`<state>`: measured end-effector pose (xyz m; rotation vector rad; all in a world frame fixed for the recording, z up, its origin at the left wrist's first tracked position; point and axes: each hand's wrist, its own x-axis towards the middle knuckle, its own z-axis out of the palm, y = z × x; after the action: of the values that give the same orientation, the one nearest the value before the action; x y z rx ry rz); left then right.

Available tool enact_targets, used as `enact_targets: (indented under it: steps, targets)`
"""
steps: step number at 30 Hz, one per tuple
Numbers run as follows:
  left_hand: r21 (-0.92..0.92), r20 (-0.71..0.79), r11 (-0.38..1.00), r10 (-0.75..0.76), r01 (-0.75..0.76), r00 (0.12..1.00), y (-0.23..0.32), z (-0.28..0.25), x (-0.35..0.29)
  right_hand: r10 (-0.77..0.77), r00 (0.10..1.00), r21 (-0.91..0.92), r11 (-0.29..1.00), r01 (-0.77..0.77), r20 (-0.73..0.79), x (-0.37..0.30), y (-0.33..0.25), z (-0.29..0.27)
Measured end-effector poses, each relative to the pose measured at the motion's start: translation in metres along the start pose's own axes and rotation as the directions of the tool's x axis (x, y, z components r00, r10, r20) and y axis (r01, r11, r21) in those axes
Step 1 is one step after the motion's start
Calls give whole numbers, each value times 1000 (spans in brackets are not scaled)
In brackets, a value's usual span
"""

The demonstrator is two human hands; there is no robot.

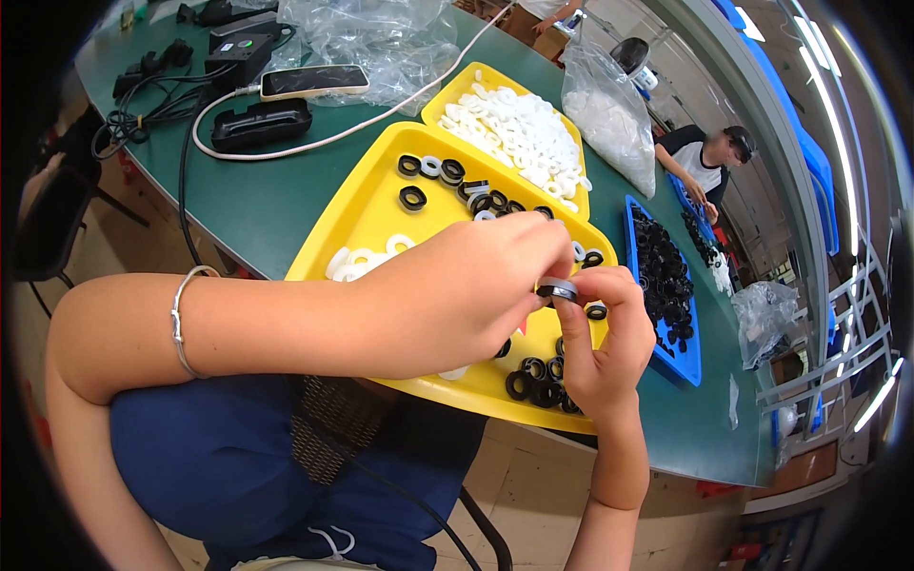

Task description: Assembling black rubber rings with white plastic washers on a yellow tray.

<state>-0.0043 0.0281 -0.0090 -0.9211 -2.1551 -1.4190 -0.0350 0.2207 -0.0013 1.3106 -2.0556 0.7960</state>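
Over the near yellow tray [357,205], both my hands meet at one small black ring with a white ring on it [557,288]. My left hand [476,290] pinches its left side, fingers closed. From the right, my right hand [609,333] grips it between thumb and forefinger. In the tray below lie loose black rings [412,198], several paired with white ones. A group of white rings [367,259] sits by my left wrist, and more black rings [543,385] lie under my hands. My left hand hides the tray's middle.
Behind stands another yellow tray of white rings [514,128]. To the right is a blue tray of black parts [664,276], with a bag of white pieces [609,124] beyond. A phone [314,82], cable, black case [262,124] and clear plastic lie back left. Another person [703,162] works far right.
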Motion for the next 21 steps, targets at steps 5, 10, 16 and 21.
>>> enact_targets:
  steps: [5, 10, 16, 21]
  targets:
    - [34, 25, 999, 29, -30, 999, -1, 1, 1, 7, 999, 2, 1000, -7, 41, 1, -1, 0]
    - [54, 46, 998, -14, 11, 999, -6, -1, -1, 26, 987, 105, 994, -43, 157, 1, -3, 3]
    - [38, 173, 991, -136, 131, 975, 2, -1, 0, 135, 971, 130, 978, -162, 198, 0, -6, -4]
    - [-36, 128, 989, -140, 146, 982, -11, -2, 5, 402, 910, 249, 876, -413, 97, 4, 6, -5]
